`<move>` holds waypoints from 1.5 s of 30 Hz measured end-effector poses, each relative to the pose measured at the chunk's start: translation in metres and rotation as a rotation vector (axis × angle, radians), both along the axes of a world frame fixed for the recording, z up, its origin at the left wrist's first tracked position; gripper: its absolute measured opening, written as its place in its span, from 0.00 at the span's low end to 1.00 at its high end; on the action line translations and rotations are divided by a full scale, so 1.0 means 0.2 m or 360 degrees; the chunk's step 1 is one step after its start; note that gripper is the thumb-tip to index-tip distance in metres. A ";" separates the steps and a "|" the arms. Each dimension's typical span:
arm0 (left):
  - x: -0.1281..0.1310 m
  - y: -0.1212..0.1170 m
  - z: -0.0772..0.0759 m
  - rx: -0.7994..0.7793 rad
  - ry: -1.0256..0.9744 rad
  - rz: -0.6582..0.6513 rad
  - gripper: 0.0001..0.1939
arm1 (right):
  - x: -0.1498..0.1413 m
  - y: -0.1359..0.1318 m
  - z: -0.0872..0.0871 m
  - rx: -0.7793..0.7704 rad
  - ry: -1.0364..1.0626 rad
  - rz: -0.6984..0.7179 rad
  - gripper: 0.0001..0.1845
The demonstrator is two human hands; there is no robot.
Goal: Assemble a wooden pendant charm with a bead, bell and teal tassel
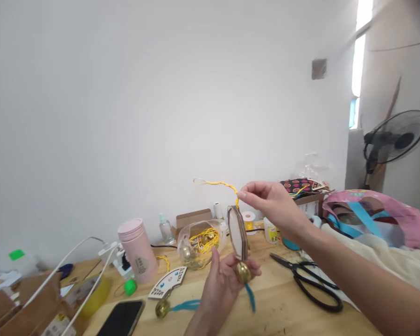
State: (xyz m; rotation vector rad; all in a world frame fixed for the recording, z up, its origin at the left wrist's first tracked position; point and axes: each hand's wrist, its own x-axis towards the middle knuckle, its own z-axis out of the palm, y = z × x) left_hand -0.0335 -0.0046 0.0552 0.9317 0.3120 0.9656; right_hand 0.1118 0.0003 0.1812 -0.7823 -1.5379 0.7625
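Closed in a pinch, my right hand (271, 203) holds the yellow braided cord (227, 185) of a hanging ornament. Its loop end sticks out to the left. Below the cord hangs the layered wooden pendant (237, 233), seen nearly edge-on, with a gold bell (243, 272) and a blue ribbon (250, 297) under it. My left hand (226, 277) is palm up and open beneath the pendant, thumb apart, fingers behind the bell. Whether they touch the bell is hard to tell. Left of this hand lie a fan-shaped wooden piece (168, 282) and another gold bell (163, 308) with blue ribbon.
A clear bag (185, 238) of bells and yellow cords stands behind my left hand. Black scissors (311, 280) lie at the right. On the left are a pink tumbler (138, 252), a phone (122, 318), yellow tape (91, 294) and white cables. A pink bag (381, 212) sits far right.
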 end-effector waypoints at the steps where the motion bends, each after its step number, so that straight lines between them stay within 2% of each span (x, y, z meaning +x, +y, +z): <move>1: 0.01 -0.03 0.02 -0.0021 -0.0036 -0.0039 0.35 | 0.00 0.01 0.02 -0.0023 0.0071 0.0016 0.10; 4: 0.06 -0.11 0.05 -0.0056 -0.0049 -0.0128 0.32 | 0.01 0.04 0.05 -0.0125 0.0255 0.0108 0.10; 6: 0.09 -0.16 0.05 -0.0013 -0.0042 -0.0147 0.26 | 0.02 0.05 0.04 -0.0177 0.0333 0.0148 0.10; 10: 0.12 -0.23 0.03 0.0116 0.0045 -0.0073 0.17 | 0.03 0.04 0.01 -0.0265 0.0472 0.0257 0.10; 14: 0.12 -0.29 0.02 0.0223 0.0299 0.0022 0.15 | 0.00 -0.01 0.00 -0.0375 0.0658 0.0539 0.10; 16: 0.10 -0.32 0.03 0.0282 0.0417 0.0069 0.16 | -0.02 -0.04 0.00 -0.0433 0.0761 0.0747 0.10; 20: 0.00 -0.39 0.04 0.0287 0.0599 0.0098 0.29 | -0.06 -0.10 -0.04 -0.0595 0.0939 0.1168 0.12; 21: -0.04 -0.40 0.04 0.0315 0.0716 0.0116 0.30 | -0.07 -0.10 -0.05 -0.0630 0.0979 0.1259 0.13; 22: -0.08 -0.40 0.04 0.0345 0.0815 0.0261 0.29 | -0.07 -0.10 -0.07 -0.0657 0.1018 0.1343 0.14; 24: -0.15 -0.39 0.04 0.0349 0.0947 0.0725 0.24 | -0.09 -0.09 -0.10 -0.0674 0.1105 0.1477 0.14; 26: -0.20 -0.37 0.05 0.0290 0.0956 0.1069 0.24 | -0.12 -0.06 -0.14 -0.0688 0.1155 0.1583 0.13; 28: -0.20 -0.34 0.08 0.0241 0.0841 0.1309 0.27 | -0.15 -0.05 -0.16 -0.0690 0.1211 0.1652 0.13; 30: -0.16 -0.32 0.11 0.0268 0.0688 0.1444 0.31 | -0.18 -0.04 -0.19 -0.0711 0.1259 0.1698 0.12; 32: -0.11 -0.29 0.14 0.0366 0.0576 0.1423 0.32 | -0.19 -0.04 -0.22 -0.0772 0.1263 0.1730 0.11; 34: -0.08 -0.26 0.16 0.0463 0.0522 0.1269 0.30 | -0.18 -0.04 -0.26 -0.0866 0.1226 0.1747 0.11; 38: -0.07 -0.17 0.16 0.0590 0.0936 0.0924 0.18 | -0.09 -0.03 -0.33 -0.0973 0.1241 0.1679 0.12; 40: -0.07 -0.12 0.15 0.0631 0.1075 0.0856 0.16 | -0.02 -0.02 -0.37 -0.0971 0.1295 0.1610 0.11; 45: 0.00 -0.01 0.11 0.0663 0.1154 0.0750 0.16 | 0.14 0.00 -0.50 -0.0954 0.1423 0.1427 0.11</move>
